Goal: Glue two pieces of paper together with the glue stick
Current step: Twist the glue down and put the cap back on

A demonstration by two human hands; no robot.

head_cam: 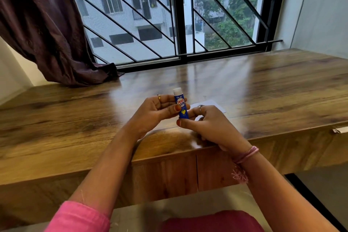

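Observation:
A blue glue stick [181, 104] with a white tip stands upright above the wooden desk [263, 84], its cap off. My left hand [154, 113] grips its barrel between thumb and fingers. My right hand [209, 124] pinches its base with thumb and forefinger. White paper [213, 104] lies flat on the desk just behind my right hand, mostly hidden by it; I cannot tell how many sheets there are. The cap is not in view.
A barred window [178, 15] runs along the desk's far edge. A dark curtain [47, 30] hangs down onto the desk's far left corner. A wall [320, 9] closes the right side. The desk's front edge [169, 154] lies under my wrists.

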